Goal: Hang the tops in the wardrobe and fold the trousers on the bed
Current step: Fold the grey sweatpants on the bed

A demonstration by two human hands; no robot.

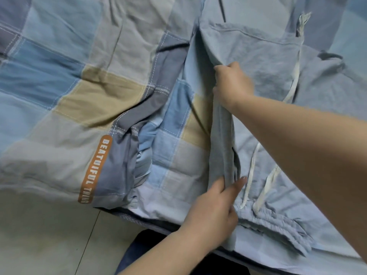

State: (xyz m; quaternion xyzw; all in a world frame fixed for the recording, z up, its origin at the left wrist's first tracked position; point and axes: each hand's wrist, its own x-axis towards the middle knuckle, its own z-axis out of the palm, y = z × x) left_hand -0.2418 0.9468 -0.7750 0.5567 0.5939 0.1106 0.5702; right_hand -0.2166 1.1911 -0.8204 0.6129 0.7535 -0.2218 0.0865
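Pinching the grey trousers [264, 62] along their left edge, my left hand [215, 211] grips near the waistband. My right hand [231, 84] grips higher up, on the bed [79, 76].

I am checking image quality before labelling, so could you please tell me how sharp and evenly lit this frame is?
Head view: soft, even light, no glare; the right hand is slightly motion-blurred, the left hand on the grey trousers sharper; wide-angle distortion bends the checked bedcover at the edges.

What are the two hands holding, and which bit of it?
Both hold the grey-blue trousers by their left side edge: the left hand pinches it near the waistband, and the right hand grips it further up the leg.
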